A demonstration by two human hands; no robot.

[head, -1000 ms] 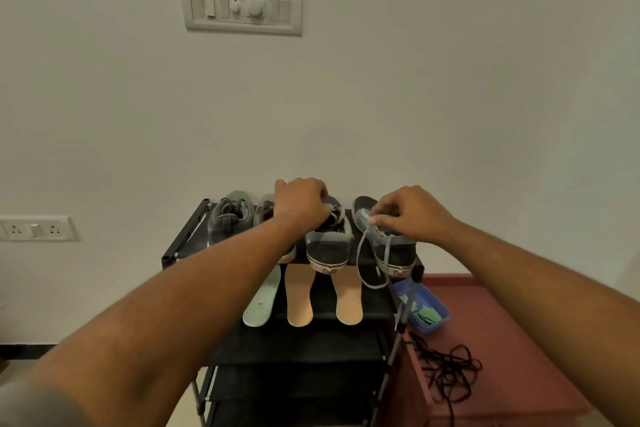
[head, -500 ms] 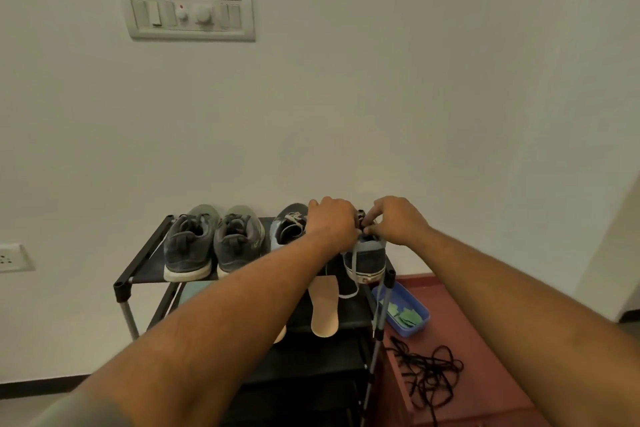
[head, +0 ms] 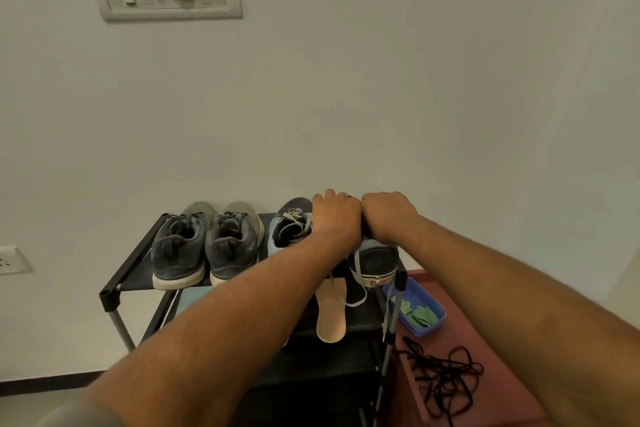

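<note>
Both hands have met since a second ago, left hand now beside right hand on the dark sneaker at the right end of the shoe rack top shelf, fingers curled over it, lace pinch hidden, so lacing likely continues; heel faces the person, long axis toward the wall

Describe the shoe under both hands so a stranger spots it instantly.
On the black shoe rack's top shelf, take the rightmost of four shoes. It is the dark canvas sneaker with a white-striped heel, the only one whose pale lace dangles over the edge.
</note>
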